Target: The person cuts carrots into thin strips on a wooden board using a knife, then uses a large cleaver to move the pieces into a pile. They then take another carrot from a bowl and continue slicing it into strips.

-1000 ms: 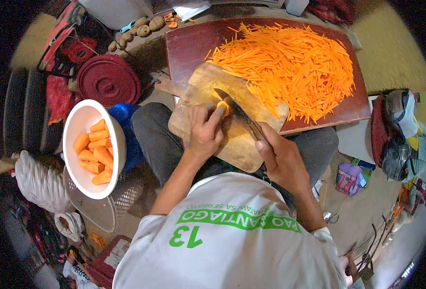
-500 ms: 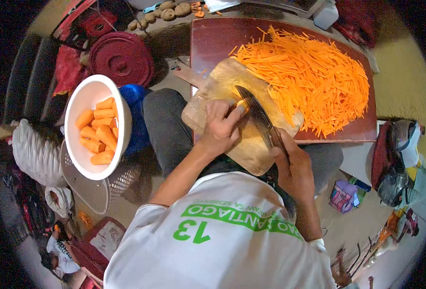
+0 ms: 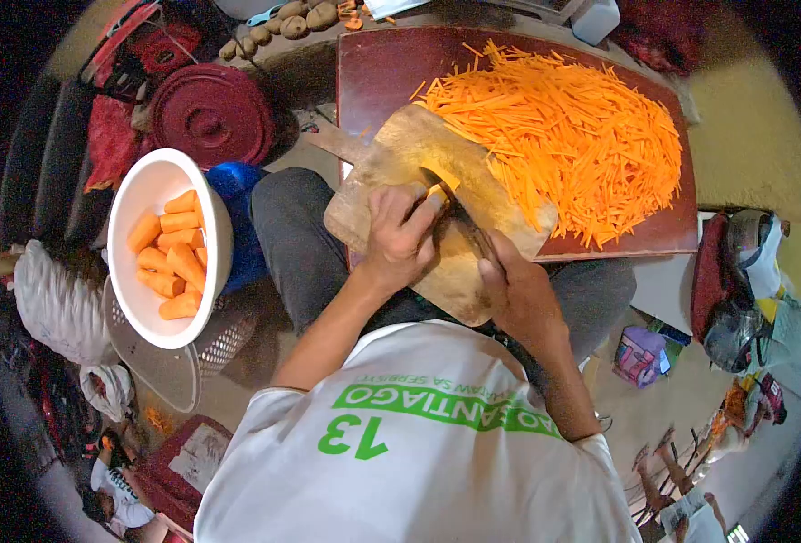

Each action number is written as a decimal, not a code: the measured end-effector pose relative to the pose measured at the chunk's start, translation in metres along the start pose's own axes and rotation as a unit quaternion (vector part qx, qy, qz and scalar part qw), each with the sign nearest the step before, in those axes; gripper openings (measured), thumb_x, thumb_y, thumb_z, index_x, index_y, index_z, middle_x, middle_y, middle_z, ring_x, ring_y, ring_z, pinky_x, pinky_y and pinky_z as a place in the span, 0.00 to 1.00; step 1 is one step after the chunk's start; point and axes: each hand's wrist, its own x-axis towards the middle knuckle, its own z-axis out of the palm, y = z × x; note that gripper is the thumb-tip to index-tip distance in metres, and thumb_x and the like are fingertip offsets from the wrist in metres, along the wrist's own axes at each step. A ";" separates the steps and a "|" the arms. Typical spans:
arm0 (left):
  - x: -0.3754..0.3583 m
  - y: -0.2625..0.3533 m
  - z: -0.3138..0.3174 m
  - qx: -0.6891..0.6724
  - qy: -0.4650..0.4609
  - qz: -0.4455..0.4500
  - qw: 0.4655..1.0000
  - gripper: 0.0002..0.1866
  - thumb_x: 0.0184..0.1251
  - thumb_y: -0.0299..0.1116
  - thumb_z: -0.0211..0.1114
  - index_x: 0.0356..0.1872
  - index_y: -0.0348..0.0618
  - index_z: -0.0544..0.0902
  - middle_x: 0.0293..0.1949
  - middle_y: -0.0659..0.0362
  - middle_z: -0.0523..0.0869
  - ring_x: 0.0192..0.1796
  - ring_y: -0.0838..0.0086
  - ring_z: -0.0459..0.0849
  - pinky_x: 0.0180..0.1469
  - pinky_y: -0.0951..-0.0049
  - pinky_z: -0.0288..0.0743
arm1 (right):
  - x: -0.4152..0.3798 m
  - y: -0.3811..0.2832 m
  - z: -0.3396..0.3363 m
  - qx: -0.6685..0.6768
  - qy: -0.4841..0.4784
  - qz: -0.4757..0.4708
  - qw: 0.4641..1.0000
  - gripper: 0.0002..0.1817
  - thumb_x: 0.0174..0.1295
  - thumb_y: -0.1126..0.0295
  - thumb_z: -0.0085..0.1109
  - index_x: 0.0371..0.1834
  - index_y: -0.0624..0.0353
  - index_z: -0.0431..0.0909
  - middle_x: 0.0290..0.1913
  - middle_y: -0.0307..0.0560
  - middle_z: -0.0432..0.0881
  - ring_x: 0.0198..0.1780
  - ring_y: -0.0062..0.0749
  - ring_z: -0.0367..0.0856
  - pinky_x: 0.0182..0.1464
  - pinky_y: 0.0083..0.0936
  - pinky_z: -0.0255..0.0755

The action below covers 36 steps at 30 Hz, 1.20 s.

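A wooden chopping board (image 3: pixel 459 285) rests across my lap and the edge of the red table. On it, my left hand (image 3: pixel 399 237) is closed, its fingertips pressing a carrot piece that they mostly hide. My right hand (image 3: pixel 523 294) grips the handle of a dark-bladed knife (image 3: pixel 462 220). The blade lies against the carrot beside my left fingertips, its tip pointing away from me. A flat orange carrot slice (image 3: pixel 440 173) shows just beyond the blade. Past the board's right side, a large heap of carrot strips (image 3: pixel 572 136) spreads over the tabletop.
On the left, a white basin (image 3: pixel 122 231) holds several peeled carrot chunks (image 3: pixel 181 262). Behind it sits a dark red round lid (image 3: pixel 210 115). Potatoes (image 3: pixel 295 25) lie beyond the red table (image 3: pixel 373 68). Other people (image 3: pixel 120 489) show at the lower edges.
The knife has shifted left and now lies lower against the carrot; a slice shows beyond its blade. My right hand moved left with it. The whole view shifted slightly.
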 end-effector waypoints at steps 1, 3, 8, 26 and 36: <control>0.000 0.001 -0.001 -0.002 0.004 -0.003 1.000 0.26 0.47 0.19 0.70 0.54 0.38 0.87 0.49 0.49 0.83 0.50 0.52 0.83 0.58 0.52 0.71 | 0.004 0.007 0.006 -0.003 0.002 -0.013 1.000 0.20 0.81 0.62 0.55 0.69 0.59 0.73 0.45 0.72 0.87 0.49 0.73 0.87 0.49 0.59 0.81; -0.001 0.002 -0.001 -0.004 0.009 -0.012 1.000 0.26 0.48 0.18 0.70 0.54 0.38 0.87 0.49 0.49 0.83 0.49 0.52 0.83 0.58 0.53 0.71 | 0.007 0.015 0.012 -0.008 0.013 -0.039 0.999 0.18 0.81 0.61 0.57 0.66 0.58 0.74 0.39 0.71 0.87 0.44 0.74 0.88 0.45 0.63 0.81; -0.002 0.002 0.000 -0.017 0.018 -0.026 0.999 0.25 0.50 0.17 0.70 0.54 0.38 0.86 0.49 0.50 0.83 0.49 0.52 0.83 0.58 0.53 0.71 | 0.012 0.014 0.006 -0.005 0.052 -0.091 0.994 0.16 0.79 0.62 0.59 0.61 0.61 0.75 0.36 0.71 0.87 0.42 0.74 0.88 0.43 0.63 0.80; -0.007 0.002 -0.002 0.010 0.000 -0.020 1.000 0.25 0.47 0.19 0.72 0.53 0.39 0.88 0.53 0.48 0.84 0.53 0.51 0.81 0.62 0.51 0.70 | -0.024 -0.026 -0.022 0.119 0.060 -0.061 0.989 0.25 0.80 0.65 0.57 0.76 0.59 0.76 0.61 0.68 0.87 0.62 0.66 0.87 0.64 0.48 0.81; -0.004 0.006 -0.006 0.005 -0.004 -0.025 1.000 0.25 0.47 0.18 0.71 0.52 0.40 0.89 0.52 0.50 0.83 0.53 0.50 0.79 0.63 0.51 0.70 | -0.021 -0.027 -0.016 0.075 0.048 -0.037 0.995 0.19 0.80 0.70 0.57 0.70 0.65 0.77 0.48 0.66 0.88 0.51 0.61 0.90 0.55 0.40 0.81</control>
